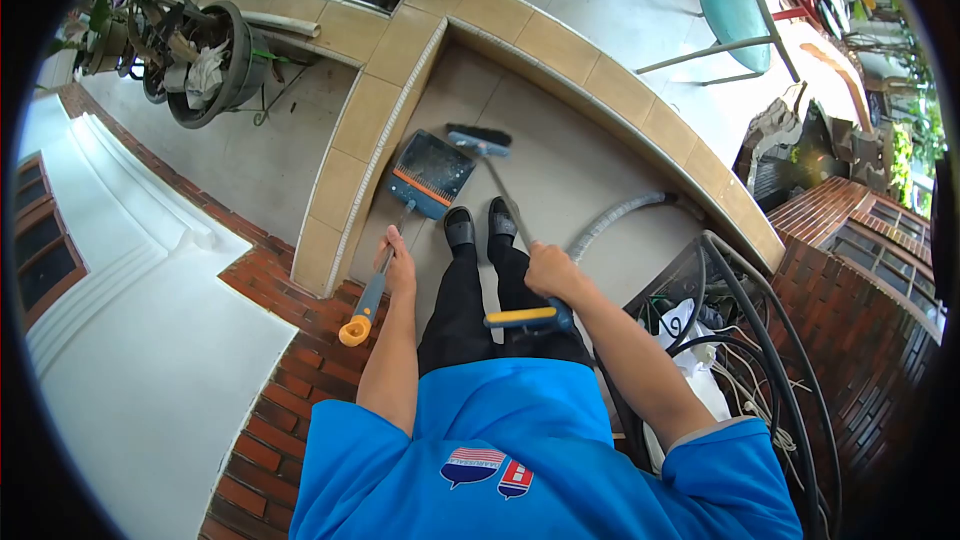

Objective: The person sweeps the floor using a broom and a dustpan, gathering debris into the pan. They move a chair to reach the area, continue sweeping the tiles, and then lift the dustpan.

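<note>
My left hand [398, 260] is closed round the grey handle of a dustpan, whose dark blue pan [432, 176] with an orange strip lies on the tiled floor near my feet. The handle ends in an orange grip below the hand. My right hand [555, 272] grips the thin pole of a broom. Its light blue head with dark bristles [480, 140] is just beyond the pan, at the upper right of it. Near my right hand, a blue and yellow tool end [522, 318] shows in front of my legs.
A tiled ledge [600, 85] curves round the floor area. A ribbed hose [620, 215] lies to the right, beside a black metal rack [770, 340] with cables and bags. A potted plant [235, 65] stands upper left, a green chair [735, 20] upper right.
</note>
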The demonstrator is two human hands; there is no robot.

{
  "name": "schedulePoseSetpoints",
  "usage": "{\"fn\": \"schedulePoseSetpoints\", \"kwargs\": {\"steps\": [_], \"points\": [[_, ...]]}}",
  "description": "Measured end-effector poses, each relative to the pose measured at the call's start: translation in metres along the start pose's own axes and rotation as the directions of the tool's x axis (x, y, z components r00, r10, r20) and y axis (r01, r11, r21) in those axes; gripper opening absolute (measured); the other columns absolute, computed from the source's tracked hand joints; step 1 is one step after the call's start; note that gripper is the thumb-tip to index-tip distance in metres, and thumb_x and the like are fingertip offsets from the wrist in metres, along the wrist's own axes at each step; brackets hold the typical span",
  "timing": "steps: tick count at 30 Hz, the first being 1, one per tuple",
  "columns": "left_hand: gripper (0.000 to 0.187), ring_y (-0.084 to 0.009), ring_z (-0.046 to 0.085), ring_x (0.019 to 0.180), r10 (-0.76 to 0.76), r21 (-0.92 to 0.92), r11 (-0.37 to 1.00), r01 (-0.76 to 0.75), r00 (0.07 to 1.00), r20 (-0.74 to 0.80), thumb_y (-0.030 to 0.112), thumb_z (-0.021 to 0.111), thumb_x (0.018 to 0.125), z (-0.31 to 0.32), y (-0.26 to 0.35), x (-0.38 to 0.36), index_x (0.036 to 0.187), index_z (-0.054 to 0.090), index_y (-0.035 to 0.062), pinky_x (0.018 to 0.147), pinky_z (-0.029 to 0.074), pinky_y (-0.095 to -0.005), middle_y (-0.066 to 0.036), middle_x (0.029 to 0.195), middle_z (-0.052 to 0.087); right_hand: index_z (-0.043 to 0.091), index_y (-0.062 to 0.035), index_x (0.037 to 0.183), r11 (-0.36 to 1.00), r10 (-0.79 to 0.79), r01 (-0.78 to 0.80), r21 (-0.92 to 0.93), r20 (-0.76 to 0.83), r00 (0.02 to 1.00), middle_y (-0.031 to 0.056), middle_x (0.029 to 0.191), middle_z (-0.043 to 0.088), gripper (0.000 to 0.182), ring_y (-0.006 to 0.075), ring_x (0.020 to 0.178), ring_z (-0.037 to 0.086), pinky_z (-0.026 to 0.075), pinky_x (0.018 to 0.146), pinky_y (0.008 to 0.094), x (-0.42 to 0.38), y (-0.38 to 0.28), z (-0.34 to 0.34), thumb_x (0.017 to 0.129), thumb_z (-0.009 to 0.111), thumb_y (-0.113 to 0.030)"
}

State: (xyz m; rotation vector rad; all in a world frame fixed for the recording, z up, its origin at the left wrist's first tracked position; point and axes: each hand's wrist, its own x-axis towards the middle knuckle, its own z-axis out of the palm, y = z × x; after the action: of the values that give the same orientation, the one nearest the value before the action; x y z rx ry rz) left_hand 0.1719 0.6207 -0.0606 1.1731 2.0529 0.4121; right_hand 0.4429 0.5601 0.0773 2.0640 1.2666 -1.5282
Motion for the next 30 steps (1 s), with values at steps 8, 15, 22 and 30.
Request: {"fn": "schedulePoseSetpoints", "kwargs": {"steps": [8, 15, 22, 30], "points": [[0.056, -0.0271, 0.058, 0.069, -0.02, -0.207, 0.978, 0.006, 0.998, -0.066, 0.052, 0.044, 0.092, -0.009, -0.019, -0.014, 0.078, 0.058, -0.0005, 0.064, 0.045, -0.0365, -0.013, 0.07, 0.058, 0.054, 0.0078, 0.096, 0.993, -0.12, 0.116, -0.031, -0.159, 0.98, 0.0326, 0.088, 0.06, 0.028, 0.047, 0.088, 0.059, 0.048, 0.081, 0.0495, -0.035, -0.008, -0.035, 0.074, 0.051, -0.009], [0.059, -0.0214, 0.056, 0.063, -0.113, -0.351, 0.934, 0.063, 0.986, -0.123, 0.058, 0.047, 0.089, 0.005, -0.031, -0.023, 0.076, 0.058, 0.0013, 0.059, 0.043, -0.0341, -0.01, 0.065, 0.056, 0.055, 0.0088, 0.1, 0.966, -0.19, 0.154, -0.207, -0.166, 0.968, 0.0308, 0.087, 0.061, 0.031, 0.0451, 0.087, 0.061, 0.052, 0.077, 0.0452, 0.1, -0.034, -0.054, 0.073, 0.052, -0.007], [0.048, -0.0215, 0.053, 0.058, -0.066, -0.284, 0.959, -0.008, 0.966, -0.251, 0.046, 0.05, 0.092, 0.016, -0.02, -0.027, 0.076, 0.06, 0.0018, 0.057, 0.043, -0.0335, -0.01, 0.062, 0.055, 0.049, 0.0115, 0.111, 0.977, -0.064, 0.063, -0.201, -0.001, 0.998, 0.0289, 0.09, 0.063, 0.037, 0.044, 0.087, 0.062, 0.051, 0.078, 0.0476, -0.003, -0.06, 0.044, 0.082, 0.046, -0.011], [0.05, -0.0172, 0.06, 0.072, -0.116, -0.343, 0.938, 0.053, 0.979, -0.168, 0.043, 0.049, 0.094, -0.016, -0.054, -0.048, 0.079, 0.057, -0.0039, 0.07, 0.051, -0.0284, -0.009, 0.073, 0.059, 0.049, 0.0078, 0.105, 0.982, -0.127, 0.106, -0.155, -0.135, 0.983, 0.0319, 0.081, 0.06, 0.032, 0.0482, 0.083, 0.059, 0.047, 0.079, 0.0522, -0.073, -0.029, -0.02, 0.077, 0.048, -0.007]]}}
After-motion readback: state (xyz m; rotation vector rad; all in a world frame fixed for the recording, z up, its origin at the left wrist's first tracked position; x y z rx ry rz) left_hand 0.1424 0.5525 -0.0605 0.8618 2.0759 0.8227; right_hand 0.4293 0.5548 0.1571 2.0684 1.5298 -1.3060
